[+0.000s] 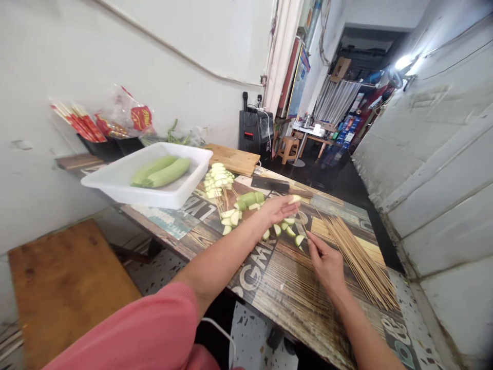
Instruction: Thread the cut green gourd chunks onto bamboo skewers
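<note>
My left hand [281, 208] holds a pale zucchini slice [295, 199] at its fingertips, above the table. In my right hand [325, 257] is a thin wooden skewer [302, 222], pinched between thumb and fingers, its upper end reaching the slice. Cut zucchini pieces [289, 231] lie on the table below and between my hands. Left of my left hand are thicker zucchini chunks [249, 199] and more slices [231, 218]. Behind these, loaded skewers [217, 180] are piled together. A bundle of bare skewers [360, 262] lies to the right of my right hand.
A white tray [169, 196] with two whole zucchinis [167, 172] stands at the left. A cleaver [270, 184] and a wooden board [233, 158] lie toward the back. Packaged skewers [82, 123] stand by the wall. A wooden stool [69, 293] is at the lower left.
</note>
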{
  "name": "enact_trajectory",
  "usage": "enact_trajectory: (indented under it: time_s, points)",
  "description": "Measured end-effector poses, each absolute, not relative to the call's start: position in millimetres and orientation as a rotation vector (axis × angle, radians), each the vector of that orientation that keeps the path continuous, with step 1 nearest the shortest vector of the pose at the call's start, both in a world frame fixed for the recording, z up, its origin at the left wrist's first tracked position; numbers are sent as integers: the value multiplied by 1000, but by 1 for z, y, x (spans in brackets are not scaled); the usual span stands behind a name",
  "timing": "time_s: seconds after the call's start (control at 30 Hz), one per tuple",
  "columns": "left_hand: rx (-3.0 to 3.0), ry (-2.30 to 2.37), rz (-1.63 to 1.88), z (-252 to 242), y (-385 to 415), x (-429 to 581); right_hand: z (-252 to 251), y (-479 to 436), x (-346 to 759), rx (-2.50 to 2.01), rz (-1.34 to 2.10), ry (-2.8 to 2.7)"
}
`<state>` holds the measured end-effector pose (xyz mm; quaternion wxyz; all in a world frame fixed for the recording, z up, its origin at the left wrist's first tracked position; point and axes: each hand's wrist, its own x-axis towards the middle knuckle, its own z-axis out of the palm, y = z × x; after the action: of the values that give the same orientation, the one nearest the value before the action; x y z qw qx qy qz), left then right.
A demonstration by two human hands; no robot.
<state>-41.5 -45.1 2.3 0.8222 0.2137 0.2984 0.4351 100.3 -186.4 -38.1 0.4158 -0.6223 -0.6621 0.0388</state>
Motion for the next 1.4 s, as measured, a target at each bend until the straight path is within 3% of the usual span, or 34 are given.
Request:
enact_trajectory:
  time_s: [0.43,0.93,1.4]
  points:
    - [503,635,940,3,-49,-39,-38,-185,98,-1569,230,-1613]
    - [451,599,932,-1,-46,-40,-40,-182,87,-1412,961,-1272]
    - [466,635,1005,2,-43,-44,-27,-172,73,-1503,752,-1311]
